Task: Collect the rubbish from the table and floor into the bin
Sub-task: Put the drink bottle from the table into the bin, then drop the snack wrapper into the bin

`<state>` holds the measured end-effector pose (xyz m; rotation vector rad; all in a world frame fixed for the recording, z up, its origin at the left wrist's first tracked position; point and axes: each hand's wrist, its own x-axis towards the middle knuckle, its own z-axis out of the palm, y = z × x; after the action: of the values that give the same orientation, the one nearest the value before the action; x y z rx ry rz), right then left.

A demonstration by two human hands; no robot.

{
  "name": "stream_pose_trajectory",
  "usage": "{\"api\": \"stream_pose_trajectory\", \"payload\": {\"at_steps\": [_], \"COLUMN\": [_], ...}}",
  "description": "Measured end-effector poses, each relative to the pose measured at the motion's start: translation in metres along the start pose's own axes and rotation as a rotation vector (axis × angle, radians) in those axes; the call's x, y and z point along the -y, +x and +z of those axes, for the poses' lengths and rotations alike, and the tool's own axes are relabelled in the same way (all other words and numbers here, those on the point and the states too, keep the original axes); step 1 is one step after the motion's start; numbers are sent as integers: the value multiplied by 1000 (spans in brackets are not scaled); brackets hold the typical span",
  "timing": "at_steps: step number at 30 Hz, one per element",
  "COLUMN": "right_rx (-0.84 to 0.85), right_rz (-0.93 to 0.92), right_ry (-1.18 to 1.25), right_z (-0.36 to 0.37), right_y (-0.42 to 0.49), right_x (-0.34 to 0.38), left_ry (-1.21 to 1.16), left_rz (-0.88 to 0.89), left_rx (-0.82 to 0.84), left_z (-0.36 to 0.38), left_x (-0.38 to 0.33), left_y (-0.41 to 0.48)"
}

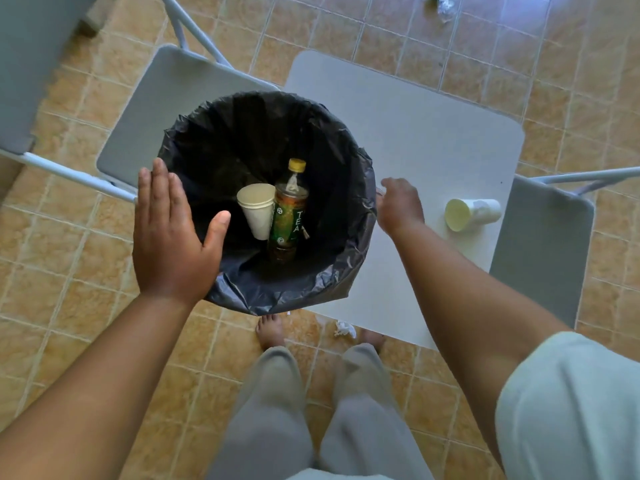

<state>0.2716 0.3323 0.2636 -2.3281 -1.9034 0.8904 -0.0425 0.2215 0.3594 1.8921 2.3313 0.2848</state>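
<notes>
A bin with a black liner fills the middle of the view, partly over the white table. Inside it lie a white paper cup and a tea bottle with a yellow cap. My left hand is flat and open over the bin's left rim, holding nothing. My right hand curls its fingers over the bin's right rim and grips it. Another white cup lies on its side on the table, right of that hand. A crumpled white paper lies on the floor by my feet.
A grey folding chair stands left of the table and another one at its right. A crumpled clear wrapper lies on the tiled floor at the far top. A grey surface occupies the top left corner.
</notes>
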Motion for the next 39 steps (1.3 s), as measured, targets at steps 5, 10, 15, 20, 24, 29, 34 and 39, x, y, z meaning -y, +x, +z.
{"api": "stream_pose_trajectory", "payload": {"at_steps": [5, 10, 15, 20, 24, 29, 34, 39], "right_rx": [223, 286, 181, 8, -193, -506, -867, -632], "right_rz": [-68, 46, -29, 7, 31, -76, -295, -481], "right_ry": [-227, -239, -395, -180, 179, 370, 595, 708], "right_z": [33, 61, 74, 68, 33, -45, -122, -111], "right_y": [11, 5, 1, -8, -20, -54, -99, -125], "right_x": [-13, -32, -52, -59, -51, -21, 31, 86], "left_ry": [-12, -14, -28, -6, -3, 20, 28, 31], "left_rz": [9, 20, 21, 23, 10, 3, -13, -11], "left_rx": [-40, -46, -52, -43, -43, -15, 34, 51], "left_z": [4, 4, 3, 3, 3, 1, -4, -6], "left_x": [3, 3, 2, 3, 2, 1, -3, -3], "left_y": [0, 0, 0, 0, 0, 0, 0, 1]}}
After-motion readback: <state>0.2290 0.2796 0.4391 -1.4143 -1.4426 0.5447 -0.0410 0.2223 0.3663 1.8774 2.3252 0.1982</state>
